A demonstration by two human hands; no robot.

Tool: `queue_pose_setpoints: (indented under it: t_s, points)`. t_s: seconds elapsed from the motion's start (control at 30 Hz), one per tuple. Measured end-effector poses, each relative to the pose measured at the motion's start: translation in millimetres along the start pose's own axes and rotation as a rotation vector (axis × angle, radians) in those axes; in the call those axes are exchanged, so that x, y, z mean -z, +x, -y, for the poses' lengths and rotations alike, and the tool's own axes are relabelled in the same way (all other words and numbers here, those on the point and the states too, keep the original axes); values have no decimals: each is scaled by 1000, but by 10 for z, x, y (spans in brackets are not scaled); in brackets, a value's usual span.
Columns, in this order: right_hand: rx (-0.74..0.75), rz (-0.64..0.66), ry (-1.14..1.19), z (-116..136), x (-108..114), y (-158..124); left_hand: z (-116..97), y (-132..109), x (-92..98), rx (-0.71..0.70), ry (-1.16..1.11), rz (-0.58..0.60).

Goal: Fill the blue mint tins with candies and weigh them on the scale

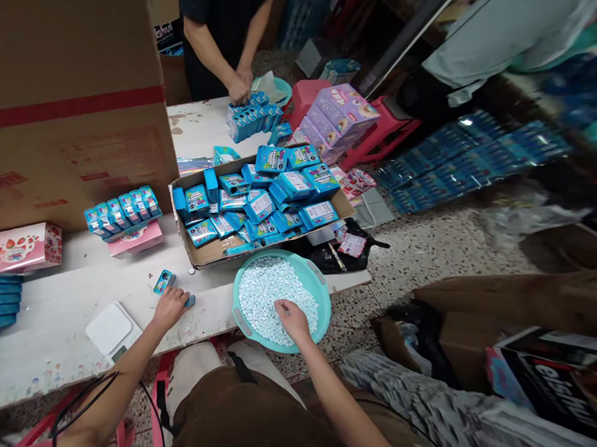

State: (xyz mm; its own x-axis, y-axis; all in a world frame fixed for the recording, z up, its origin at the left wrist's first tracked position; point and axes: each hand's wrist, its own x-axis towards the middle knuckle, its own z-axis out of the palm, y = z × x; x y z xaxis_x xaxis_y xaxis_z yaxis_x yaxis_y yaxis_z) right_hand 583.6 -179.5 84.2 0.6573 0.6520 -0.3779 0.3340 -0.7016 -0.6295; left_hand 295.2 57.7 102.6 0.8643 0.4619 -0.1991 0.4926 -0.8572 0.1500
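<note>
My left hand [171, 308] is closed over a small blue box [190, 300] on the table, with one end of it showing past the fingertips. Just beyond that hand stands another small blue box [164, 281] with a round dark hole in its top. A small round cap or disc [191, 271] lies near it. My right hand [293, 319] is over the turquoise basin [323, 302], its fingers drawn together and touching the white pellets [266, 288]. Whatever is between those fingers is hidden.
A cardboard tray [200, 255] of blue boxes stands behind the basin. To the left are a white scale [108, 329], pink boxes [22, 248] and a row of blue boxes [122, 211]. Across the table, a co-worker's hands [240, 86] handle blue boxes. A large carton [69, 155] rises at left.
</note>
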Motion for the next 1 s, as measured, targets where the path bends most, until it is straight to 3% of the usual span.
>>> queue_pose_setpoints:
  t_s: [0.17, 0.3, 0.43, 0.5, 0.53, 0.63, 0.7, 0.8, 0.9, 1.0]
  points:
    - [7, -34, 22, -63, -19, -24, 59, 82, 11, 253, 113, -152]
    - [37, -73, 32, -178, -25, 21, 100, 185, 123, 400, 130, -382]
    - [108, -148, -24, -331, 25, 177, -11, 459, 548, 422, 20, -881]
    - [151, -182, -83, -384, 73, 307, -182, 791, 870, 351, -64, -1006]
    - [165, -195, -118, -398, 99, 385, -298, 1020, 1031, 283, -109, -982]
    - [142, -225, -221, -385, 157, 648, -704, 1886, 1385, 102, -189, -727]
    - [97, -230, -257, -343, 157, 810, -953, 2484, 1453, 84, -172, -620]
    - [35, -231, -259, -273, 71, 960, -1195, 3160, 1342, 190, -119, -429]
    - [45, -226, -218, -240, -82, 979, -1284, 3480, 1170, 306, -92, -328]
    - [90, -172, -150, -243, -204, 937, -1309, 3537, 1125, 380, -90, -306]
